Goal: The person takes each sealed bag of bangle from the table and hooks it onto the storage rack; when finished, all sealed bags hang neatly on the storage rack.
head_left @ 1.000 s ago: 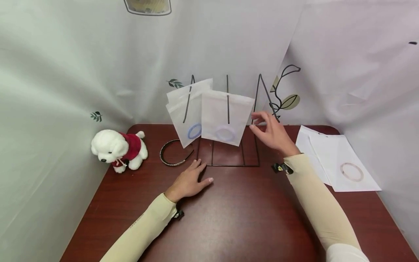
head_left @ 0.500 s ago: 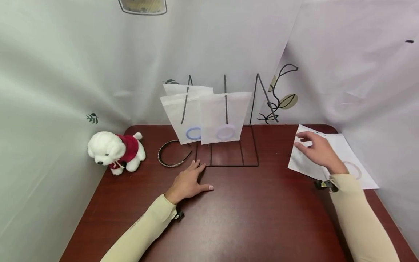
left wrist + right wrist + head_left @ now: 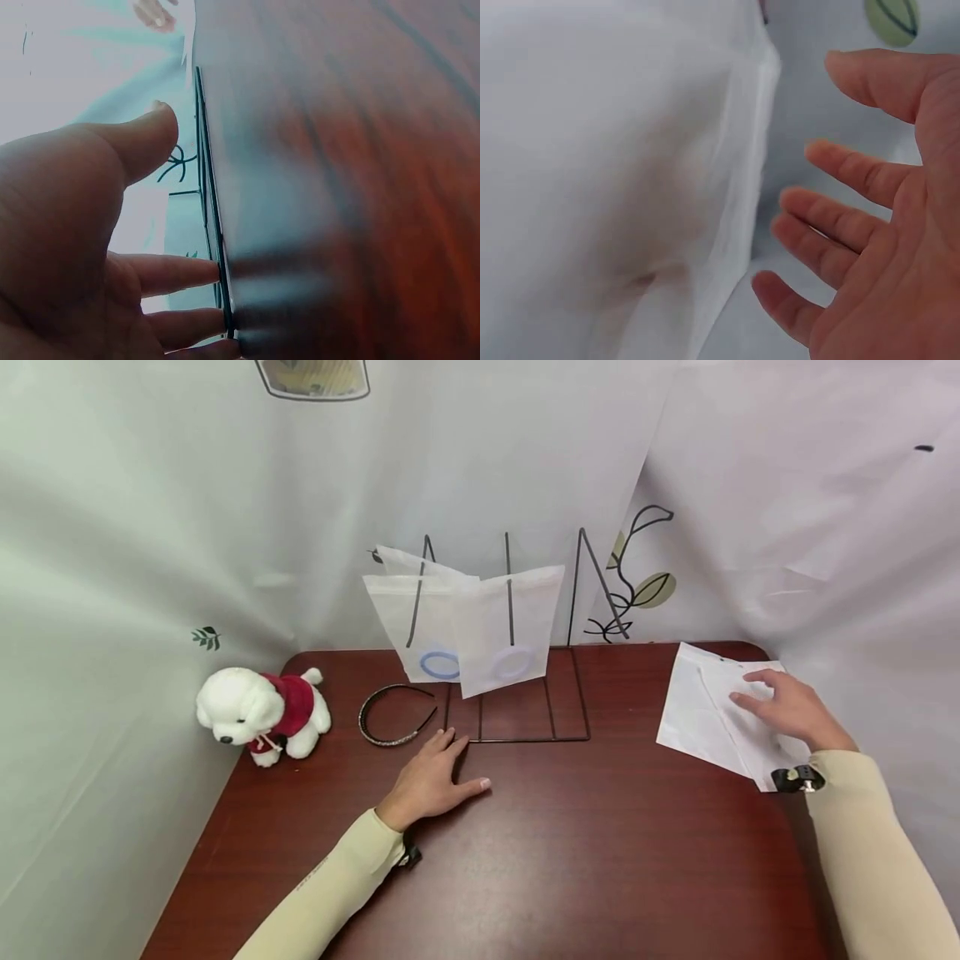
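In the head view my left hand (image 3: 427, 781) lies on the table with fingers spread, fingertips at the front bar of a black wire display rack (image 3: 534, 741). The left wrist view shows those fingertips right at the wire. My right hand (image 3: 791, 706) hovers over two flat white zip bags (image 3: 686, 714) on the right of the table, fingers loosely bent with nothing between them. Its forearm and hand partly cover the upper bag. On the rack's prongs hang several frosted bags; the front one (image 3: 483, 627) shows a pale purple ring, and one (image 3: 401, 618) behind it a blue ring.
A white plush dog (image 3: 238, 702) in a red top sits at the table's left. Beside the rack lies a dark headband (image 3: 386, 742). White printed curtain (image 3: 750, 552) closes in the back and sides. The rack's right prong (image 3: 603, 581) carries no bag.
My right hand has moved from beside the rack rightward to above the loose bags. The hanging bags have swung on their prongs. My left hand keeps its place.
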